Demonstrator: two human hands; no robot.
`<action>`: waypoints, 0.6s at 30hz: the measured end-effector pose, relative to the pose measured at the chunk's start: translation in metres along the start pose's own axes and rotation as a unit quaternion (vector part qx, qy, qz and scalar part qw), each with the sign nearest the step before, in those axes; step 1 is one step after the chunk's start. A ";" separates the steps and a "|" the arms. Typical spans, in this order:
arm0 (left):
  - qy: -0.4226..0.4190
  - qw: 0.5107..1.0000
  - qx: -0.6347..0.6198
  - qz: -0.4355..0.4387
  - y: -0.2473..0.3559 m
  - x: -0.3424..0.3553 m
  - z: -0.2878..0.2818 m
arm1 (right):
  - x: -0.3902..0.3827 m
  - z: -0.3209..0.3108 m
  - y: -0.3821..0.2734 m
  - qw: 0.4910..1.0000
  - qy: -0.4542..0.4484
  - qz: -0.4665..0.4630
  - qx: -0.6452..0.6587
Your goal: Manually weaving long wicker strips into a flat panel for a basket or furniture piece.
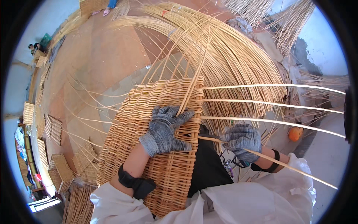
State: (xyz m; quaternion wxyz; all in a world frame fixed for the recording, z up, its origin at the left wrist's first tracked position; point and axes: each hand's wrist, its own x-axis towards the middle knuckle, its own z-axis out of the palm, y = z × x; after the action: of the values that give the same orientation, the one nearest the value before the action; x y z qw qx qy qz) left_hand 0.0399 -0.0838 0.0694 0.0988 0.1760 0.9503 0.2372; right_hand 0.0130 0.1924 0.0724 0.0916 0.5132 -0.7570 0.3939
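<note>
The woven wicker panel (156,142) lies across the person's lap, its finished edge toward the right and its loose upright rods fanning away from it. Judged by its build, it is light, fairly stiff across the weave and springy at the free ends; hold is best taken on the dense woven area, not on single rods, which may kink or snap.

The left hand (166,130), in a grey knit glove, presses flat on the weave, grip spread open, fingers touching a bundle of rods (194,74) rising from the panel. The right hand (241,137), also gloved, has its grip closed around one long pale rod (283,167) just beside the panel's edge.

A large sheaf of loose rods (238,59) lies beyond. Finished panels (56,128) lie on the floor (104,56) to the left. No containers can be made out.
</note>
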 end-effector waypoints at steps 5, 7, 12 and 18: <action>0.006 0.999 -0.015 -0.034 -0.004 -0.005 0.003 | 0.009 0.005 -0.011 0.994 -0.072 0.077 -0.040; 0.017 0.999 -0.013 -0.035 -0.008 -0.014 0.003 | 0.031 0.001 -0.026 0.995 -0.037 0.084 0.038; 0.044 0.997 -0.054 0.027 -0.001 0.001 -0.003 | 0.080 -0.030 -0.048 0.985 -0.115 0.130 0.018; 0.060 0.996 -0.064 0.007 -0.012 -0.005 0.006 | 0.017 -0.016 -0.036 0.814 -0.438 0.347 -0.158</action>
State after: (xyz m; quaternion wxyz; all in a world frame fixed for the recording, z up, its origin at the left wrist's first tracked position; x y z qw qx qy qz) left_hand 0.0428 -0.0933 0.0587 0.0505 0.1617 0.9359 0.3089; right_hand 0.0319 0.1858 0.1107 -0.3121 0.3133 -0.8969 0.0083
